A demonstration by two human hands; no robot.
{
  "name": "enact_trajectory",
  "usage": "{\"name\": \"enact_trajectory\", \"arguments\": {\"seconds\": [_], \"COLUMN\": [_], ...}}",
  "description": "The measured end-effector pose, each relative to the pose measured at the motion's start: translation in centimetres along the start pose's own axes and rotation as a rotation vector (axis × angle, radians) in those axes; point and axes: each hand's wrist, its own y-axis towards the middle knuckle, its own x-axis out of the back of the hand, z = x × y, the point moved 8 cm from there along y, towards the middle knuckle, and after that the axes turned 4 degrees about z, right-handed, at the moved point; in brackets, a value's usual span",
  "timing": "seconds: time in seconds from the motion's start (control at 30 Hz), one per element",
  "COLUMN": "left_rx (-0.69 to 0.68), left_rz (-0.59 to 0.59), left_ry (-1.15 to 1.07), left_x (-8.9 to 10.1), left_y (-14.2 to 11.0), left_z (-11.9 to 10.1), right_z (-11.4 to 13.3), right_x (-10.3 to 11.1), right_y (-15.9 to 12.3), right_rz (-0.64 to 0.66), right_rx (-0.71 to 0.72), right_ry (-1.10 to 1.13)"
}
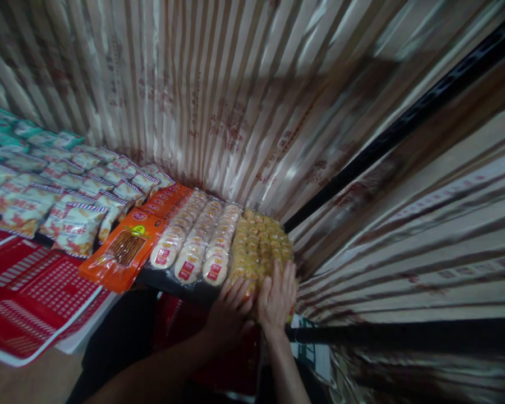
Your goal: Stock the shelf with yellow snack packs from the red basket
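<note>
Both my hands rest on the front of a stack of yellow snack packets (258, 241) at the right end of a shelf. My left hand (229, 311) lies with its fingers spread against the front edge of the packets. My right hand (278, 294) lies flat on top of them, fingers stretched forward. Neither hand grips anything that I can see. To the left of the yellow packets stand three rows of clear bags of round white rice crackers (193, 241) with red labels.
Orange snack packs (124, 252) lie left of the crackers, then several white-and-red striped bags (76, 224) and teal packets (8, 140) further left. Red printed sheets (29, 292) lie at the lower left. A striped shiny curtain (235, 95) hangs behind; a dark bar (404, 331) runs at right.
</note>
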Motion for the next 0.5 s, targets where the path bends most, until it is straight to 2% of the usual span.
{"name": "enact_trajectory", "arguments": {"seconds": [0.07, 0.13, 0.3, 0.4, 0.5], "left_rx": [0.01, 0.032, 0.025, 0.024, 0.041], "left_rz": [0.008, 0.015, -0.031, -0.043, -0.037], "left_ry": [-0.029, -0.034, 0.005, 0.007, -0.019], "left_x": [-0.4, -0.6, -0.2, -0.3, -0.7], "left_y": [0.1, 0.2, 0.4, 0.4, 0.4], "left_z": [0.0, 0.0, -0.2, -0.1, 0.1], "right_z": [2.0, 3.6, 6.3, 6.8, 6.7], "right_x": [-1.4, -2.9, -6.6, -8.1, -9.0], "right_y": [2.5, 4.8, 7.9, 8.4, 8.6], "right_rz": [0.157, 0.289, 0.61, 0.701, 0.714], "right_rx": [0.09, 0.116, 0.113, 0.086, 0.069], "right_ry": [-0.007, -0.023, -0.12, -0.157, -0.165]}}
